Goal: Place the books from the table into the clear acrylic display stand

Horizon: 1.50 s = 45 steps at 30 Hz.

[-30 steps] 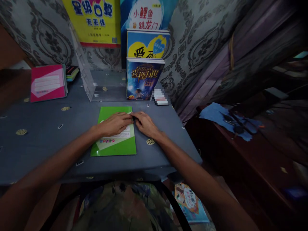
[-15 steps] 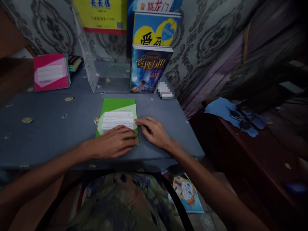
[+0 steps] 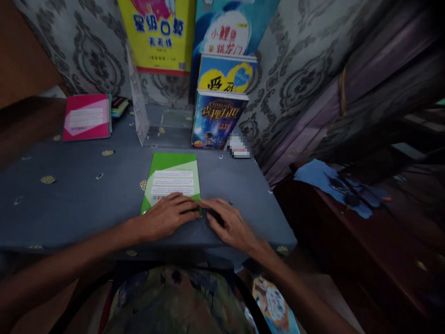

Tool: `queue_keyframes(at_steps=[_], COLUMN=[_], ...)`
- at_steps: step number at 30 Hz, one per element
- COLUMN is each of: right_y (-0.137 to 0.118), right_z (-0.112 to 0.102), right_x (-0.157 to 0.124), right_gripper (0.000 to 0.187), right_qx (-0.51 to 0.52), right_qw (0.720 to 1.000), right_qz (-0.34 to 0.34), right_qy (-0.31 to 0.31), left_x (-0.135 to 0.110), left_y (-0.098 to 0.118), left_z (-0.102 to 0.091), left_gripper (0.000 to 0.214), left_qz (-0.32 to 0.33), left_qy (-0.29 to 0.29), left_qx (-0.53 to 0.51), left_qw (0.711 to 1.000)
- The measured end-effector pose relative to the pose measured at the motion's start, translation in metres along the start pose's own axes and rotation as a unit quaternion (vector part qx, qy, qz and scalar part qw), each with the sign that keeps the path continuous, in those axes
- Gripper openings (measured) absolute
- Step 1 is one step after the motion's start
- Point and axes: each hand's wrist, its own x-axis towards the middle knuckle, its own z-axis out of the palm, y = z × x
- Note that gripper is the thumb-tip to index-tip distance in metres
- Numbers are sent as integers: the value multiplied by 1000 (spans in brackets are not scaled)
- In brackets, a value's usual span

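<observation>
A green booklet [image 3: 175, 163] with white text bars lies flat on the grey patterned tablecloth [image 3: 114, 199], close to the table's front edge. My left hand [image 3: 170, 213] rests flat across its lower part, fingers stretched out toward the right, covering some of the print. My right hand [image 3: 227, 220] is beside the booklet's lower right edge, its fingertips at that edge and close to the left fingers. The right fingers are extended and slightly bent, with the thumb apart; nothing shows between them.
Upright books, a blue one [image 3: 217, 118] in front, stand in a clear acrylic rack [image 3: 139, 106] at the back. A pink booklet [image 3: 86, 117] lies at the back left. Right of the table is a dark red surface [image 3: 333, 232] with a blue cloth [image 3: 316, 174]. Another book [image 3: 274, 301] lies below.
The view has tilted up, showing more of the standing books. My right hand has slid down along the booklet's right edge, nearer the left hand. My left hand stays on the booklet.
</observation>
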Motion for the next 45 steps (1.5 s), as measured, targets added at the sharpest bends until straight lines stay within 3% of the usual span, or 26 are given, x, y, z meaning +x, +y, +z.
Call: queue_keyframes(at_steps=[9,16,23,29,35,39,45], right_y=[8,10,12,17,13,15,30], right_z=[4,7,9,13,6,2,14], right_x=[15,8,5,3,8,24,56], right_gripper=[53,50,39,37,35,32,35], right_qx=[-29,-79,-109,-125,-96,-76,-105], right_qw=[999,996,992,989,993,995,994], right_qz=[-27,-47,-61,-72,-68,-57,-21], right_qy=[26,4,-24,-20,-27,-16,-24], left_x=[12,1,-43,-89,-112,-103,-57], left_y=[-22,-23,-28,-36,-54,-81,-111], left_z=[6,4,-14,-29,-42,-52,-61], left_gripper=[37,42,49,43,44,54,52], left_qz=[-14,-5,-52,-79,-110,-116,-32], left_qy=[27,-4,-37,-5,-20,-75,-124], left_qx=[23,13,-2,-26,-7,56,72], left_qw=[999,1000,998,997,994,989,989])
